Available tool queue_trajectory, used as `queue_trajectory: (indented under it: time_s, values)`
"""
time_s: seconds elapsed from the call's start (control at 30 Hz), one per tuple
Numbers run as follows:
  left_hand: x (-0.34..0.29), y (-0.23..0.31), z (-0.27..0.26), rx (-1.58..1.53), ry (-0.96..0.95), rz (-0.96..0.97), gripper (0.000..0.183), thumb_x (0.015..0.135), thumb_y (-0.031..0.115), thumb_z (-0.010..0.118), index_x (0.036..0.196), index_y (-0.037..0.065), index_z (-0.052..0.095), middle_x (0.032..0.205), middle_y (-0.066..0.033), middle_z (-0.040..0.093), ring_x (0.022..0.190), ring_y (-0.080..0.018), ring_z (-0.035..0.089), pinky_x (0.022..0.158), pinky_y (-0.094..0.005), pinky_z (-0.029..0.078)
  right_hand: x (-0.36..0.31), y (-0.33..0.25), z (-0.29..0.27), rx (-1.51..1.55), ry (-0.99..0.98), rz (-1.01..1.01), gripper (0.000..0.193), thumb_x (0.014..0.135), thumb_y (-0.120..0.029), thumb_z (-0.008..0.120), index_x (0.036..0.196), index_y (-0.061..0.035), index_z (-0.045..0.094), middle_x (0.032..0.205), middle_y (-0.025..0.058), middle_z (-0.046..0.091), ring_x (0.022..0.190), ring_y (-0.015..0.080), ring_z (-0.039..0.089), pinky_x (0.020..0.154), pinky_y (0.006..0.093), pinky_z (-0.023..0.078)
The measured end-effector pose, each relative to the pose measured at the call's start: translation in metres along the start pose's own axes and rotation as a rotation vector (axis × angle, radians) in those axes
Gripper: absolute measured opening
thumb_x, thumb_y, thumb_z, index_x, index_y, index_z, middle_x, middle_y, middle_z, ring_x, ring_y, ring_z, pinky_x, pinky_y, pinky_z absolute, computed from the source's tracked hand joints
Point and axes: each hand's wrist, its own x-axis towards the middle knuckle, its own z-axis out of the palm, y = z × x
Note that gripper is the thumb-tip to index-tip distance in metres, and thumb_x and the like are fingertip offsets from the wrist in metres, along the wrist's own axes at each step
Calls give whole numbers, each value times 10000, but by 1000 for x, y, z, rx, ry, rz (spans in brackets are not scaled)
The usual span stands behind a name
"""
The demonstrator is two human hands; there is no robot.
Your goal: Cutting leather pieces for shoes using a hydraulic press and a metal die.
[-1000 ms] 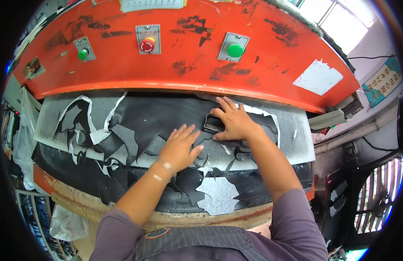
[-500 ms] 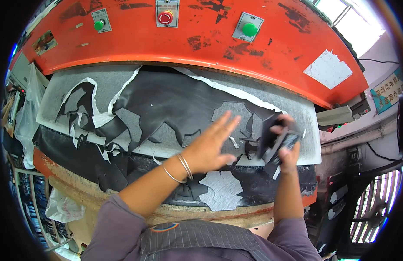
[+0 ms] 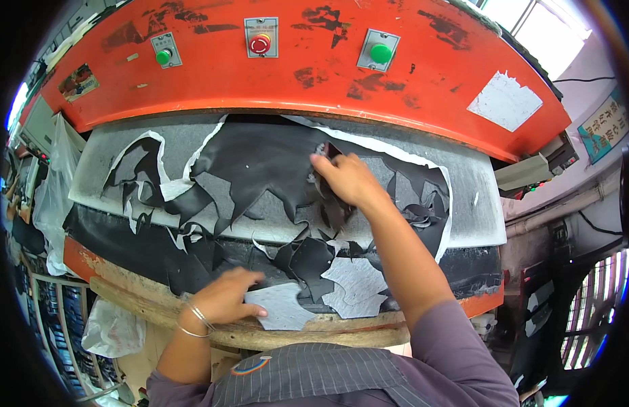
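My right hand [image 3: 348, 178] is closed around a dark, thin-walled cutting die [image 3: 333, 203], blurred, over the middle of the black leather-like sheet [image 3: 260, 152]. The die covers that part of the sheet. At the front edge, my left hand [image 3: 226, 298] has its fingers spread and its thumb at the left side of a pale grey cut piece [image 3: 282, 306]. Just right of it lie more pale grey cut pieces [image 3: 355, 288], overlapping. The sheet has cut-out gaps and a white edge strip, and rests on a grey cutting board [image 3: 477, 210].
An orange press beam [image 3: 192, 81] spans the far side, with green buttons [image 3: 380, 53] and a red button [image 3: 259, 45]. Black scraps [image 3: 307, 259] lie along the board's front. A wooden rail [image 3: 138, 305] borders the near edge. Plastic bags [image 3: 114, 329] hang at the left.
My right hand has carried the die from the board's right end to the sheet's middle. My left hand has moved down and left, where a pale grey piece now lies beside it.
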Motion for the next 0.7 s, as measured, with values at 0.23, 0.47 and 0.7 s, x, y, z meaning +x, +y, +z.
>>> queue_trajectory:
  time_s: [0.23, 0.47, 0.7]
  values:
    - [96, 8, -2, -122, 527, 86, 687, 716, 296, 788, 1273, 0, 515, 1199, -204, 581, 1159, -354, 525, 993, -393, 404, 56, -23, 18, -221, 156, 220, 697, 921, -562, 346, 1202, 19, 609, 1317, 252, 502, 1206, 386, 493, 999, 457, 403]
    - [164, -7, 41, 82, 800, 79, 560, 730, 248, 758, 1212, 31, 571, 1193, -140, 602, 1154, -285, 527, 968, -413, 379, 41, 73, 24, 179, 279, -248, 495, 869, -251, 516, 1292, 6, 520, 1182, 190, 630, 1196, 370, 511, 1008, 427, 399]
    - [178, -5, 44, 85, 911, 20, 288, 676, 220, 793, 866, 17, 719, 920, -59, 595, 976, -277, 533, 857, -401, 406, 16, 99, 64, 7, 469, -420, 591, 748, -124, 549, 1330, -37, 496, 1317, 261, 492, 1237, 397, 440, 1074, 438, 308]
